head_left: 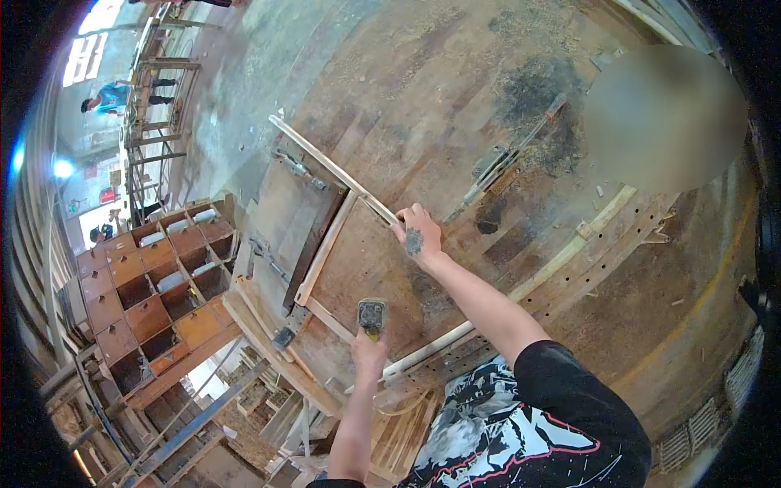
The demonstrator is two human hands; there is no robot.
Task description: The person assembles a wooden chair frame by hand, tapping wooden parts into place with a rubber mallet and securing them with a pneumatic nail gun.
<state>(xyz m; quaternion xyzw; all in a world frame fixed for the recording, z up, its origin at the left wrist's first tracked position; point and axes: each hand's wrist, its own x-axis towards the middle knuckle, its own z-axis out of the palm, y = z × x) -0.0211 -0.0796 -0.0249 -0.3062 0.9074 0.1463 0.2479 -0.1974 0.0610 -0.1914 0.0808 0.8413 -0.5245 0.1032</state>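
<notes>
My left hand (370,355) is wrapped round the handle of a tool with a dark, squarish head (372,313), held over the brown work surface. Farther forward, my right hand (419,234) has its fingers closed on the near end of a long, thin wooden strip (329,165), which runs away to the upper left. A curved wooden piece (327,248) meets this strip near its middle. Below that piece, a short wooden bar (331,320) slants toward my left hand. A dark beam (316,248) lies beside the curved piece.
Metal clamps (301,168) lie at the left; a long clamp (508,159) lies beyond my right hand. A curved, perforated rail (569,268) crosses the right side. A wooden compartment cabinet (146,285) stands left. Two people are in the left background, one in blue (112,98).
</notes>
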